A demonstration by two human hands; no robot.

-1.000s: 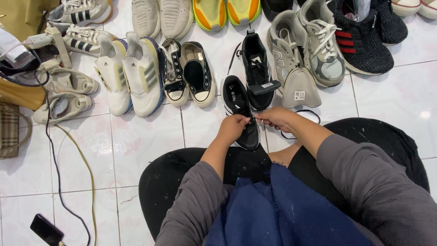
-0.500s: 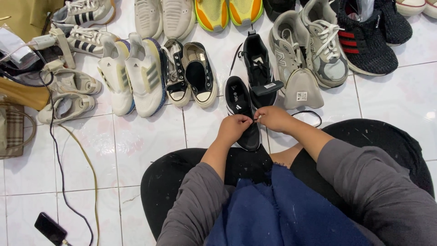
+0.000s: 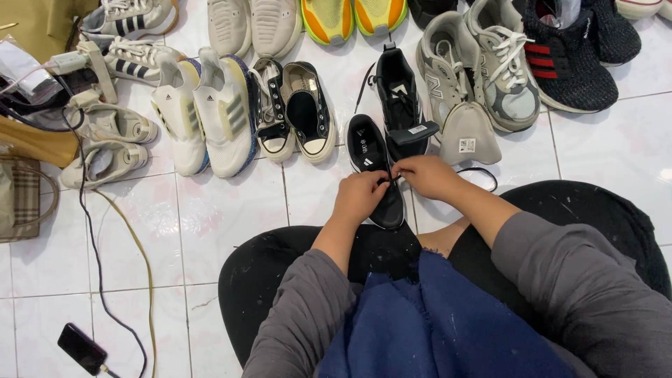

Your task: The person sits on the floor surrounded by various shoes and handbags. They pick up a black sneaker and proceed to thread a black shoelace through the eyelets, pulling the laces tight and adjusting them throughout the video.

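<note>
A black sneaker (image 3: 369, 150) lies on the white tile floor in front of my crossed legs, heel opening towards the far side. My left hand (image 3: 359, 196) rests over its toe half, fingers pinched on the black lace. My right hand (image 3: 425, 176) is just right of it, fingertips also closed on the lace where the two hands meet. The matching black sneaker (image 3: 400, 98) stands just beyond, tongue up. A loose black lace (image 3: 483, 173) curls on the tile to the right of my right hand.
Rows of shoes fill the far floor: white sneakers (image 3: 210, 115), black-and-white canvas shoes (image 3: 294, 112), grey trainers (image 3: 476, 70), a black knit shoe with red stripes (image 3: 567, 59). At left, cables (image 3: 91, 231), a phone (image 3: 82, 348), a plaid bag (image 3: 21, 199).
Both hands have stayed on the black sneaker, with the fingers drawing closer together on the lace. The view has shifted slightly.
</note>
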